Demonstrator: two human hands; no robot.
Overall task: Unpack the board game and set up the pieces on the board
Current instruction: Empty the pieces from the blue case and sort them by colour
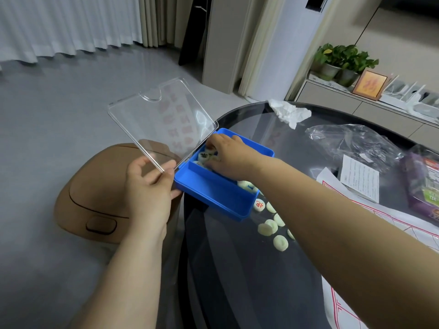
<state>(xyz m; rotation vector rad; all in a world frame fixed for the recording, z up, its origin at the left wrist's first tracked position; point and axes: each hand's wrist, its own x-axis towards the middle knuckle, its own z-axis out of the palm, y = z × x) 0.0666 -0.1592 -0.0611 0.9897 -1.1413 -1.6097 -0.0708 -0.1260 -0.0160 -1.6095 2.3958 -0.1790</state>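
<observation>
Blue box (213,203) is being emptied: clear lid (161,124) being pinched by left hand (147,188), xiangqi pieces (204,156) being clutched by right hand (229,157). Paper board (394,218) is probably next.

Potted plants (342,60), framed picture (369,85), crumpled tissue (288,112)

Home living room, curtains (59,27), potted plants (342,60), low sideboard (332,96)

The box (221,198) is bright blue. Its lid (161,124) is clear with faint red marks. A piece (203,156) inside the box has a black mark. Right of the box, the pieces (280,242) are pale cream, one marked red. Further right, the paper board (332,302) is white with red lines.
</observation>
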